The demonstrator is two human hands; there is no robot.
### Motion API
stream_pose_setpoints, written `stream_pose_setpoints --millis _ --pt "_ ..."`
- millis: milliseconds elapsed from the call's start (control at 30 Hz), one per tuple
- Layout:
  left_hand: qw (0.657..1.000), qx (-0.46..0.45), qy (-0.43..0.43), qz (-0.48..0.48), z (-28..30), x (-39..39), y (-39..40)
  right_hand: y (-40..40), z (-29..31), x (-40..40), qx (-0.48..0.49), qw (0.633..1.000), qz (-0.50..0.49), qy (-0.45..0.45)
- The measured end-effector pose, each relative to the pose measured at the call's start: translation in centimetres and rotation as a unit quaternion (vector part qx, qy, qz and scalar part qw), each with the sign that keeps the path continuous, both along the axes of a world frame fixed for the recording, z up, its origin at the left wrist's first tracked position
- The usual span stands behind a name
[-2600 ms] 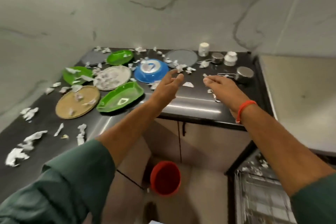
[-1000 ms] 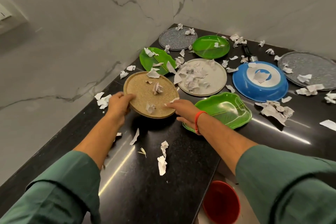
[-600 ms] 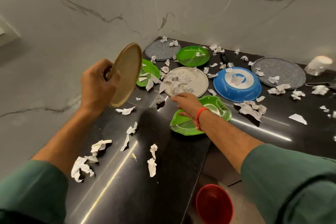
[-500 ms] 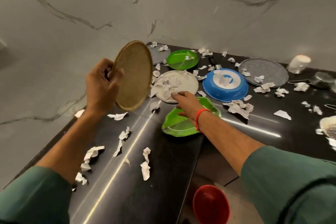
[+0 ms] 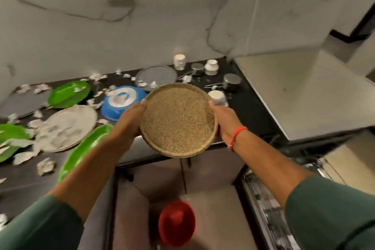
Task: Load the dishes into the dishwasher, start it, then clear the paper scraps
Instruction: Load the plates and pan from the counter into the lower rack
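Lowest and nearest, a round red plastic bin (image 5: 177,223) is seen on the floor below the hands, and the open dishwasher rack (image 5: 269,215) is glimpsed low to the right, beneath the right forearm. Above these, a round tan speckled plate (image 5: 178,120) is held level between both hands, clear of the black stone counter (image 5: 251,111). Its left rim is gripped by the left hand (image 5: 129,122), its right rim by the right hand (image 5: 225,123); no scraps are seen on it. The rack lies down and right of the plate, nearer the right hand, so a lowering toward that side is judged likely. Beyond the left hand, green, white and blue dishes are strewn with torn paper scraps (image 5: 45,166).
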State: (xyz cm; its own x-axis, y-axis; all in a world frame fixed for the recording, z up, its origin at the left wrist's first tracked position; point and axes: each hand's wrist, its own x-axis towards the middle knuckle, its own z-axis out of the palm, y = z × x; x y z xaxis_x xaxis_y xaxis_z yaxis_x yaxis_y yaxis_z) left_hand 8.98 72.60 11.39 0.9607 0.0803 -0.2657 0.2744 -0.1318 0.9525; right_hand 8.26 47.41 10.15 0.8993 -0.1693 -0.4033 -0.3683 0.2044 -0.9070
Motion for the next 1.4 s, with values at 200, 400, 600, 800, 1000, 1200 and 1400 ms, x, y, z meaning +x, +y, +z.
stream_pose_setpoints --millis 200,400,600,800,1000,1200,1400 --pt "0.992 -0.040 0.032 -0.116 -1.0 -2.1 -18.2 -16.9 -1.4 -6.1 0.061 0.997 -0.042 -0.013" --pt "0.970 -0.023 0.065 -0.231 -3.9 -5.7 -34.8 -31.1 -4.5 -15.5 0.127 0.981 -0.148 -0.009" --pt "0.926 0.019 0.150 -0.345 -7.6 -8.3 -48.4 -40.7 -7.3 -25.5 0.124 0.945 -0.302 0.021" --pt "0.877 0.069 0.143 -0.453 -10.6 -10.8 -58.4 -45.5 -10.2 -31.1 0.131 0.891 -0.430 0.059" --pt "0.806 0.142 0.156 -0.553 -14.6 -10.9 -64.0 -46.7 -14.5 -33.3 0.078 0.828 -0.521 0.189" --pt "0.726 0.270 0.128 -0.619 -20.2 -9.0 -66.6 -46.5 -19.4 -33.1 0.098 0.798 -0.541 0.247" --pt "0.694 0.323 0.162 -0.623 -25.8 -8.8 -66.9 -44.9 -25.4 -33.3 0.135 0.764 -0.561 0.288"
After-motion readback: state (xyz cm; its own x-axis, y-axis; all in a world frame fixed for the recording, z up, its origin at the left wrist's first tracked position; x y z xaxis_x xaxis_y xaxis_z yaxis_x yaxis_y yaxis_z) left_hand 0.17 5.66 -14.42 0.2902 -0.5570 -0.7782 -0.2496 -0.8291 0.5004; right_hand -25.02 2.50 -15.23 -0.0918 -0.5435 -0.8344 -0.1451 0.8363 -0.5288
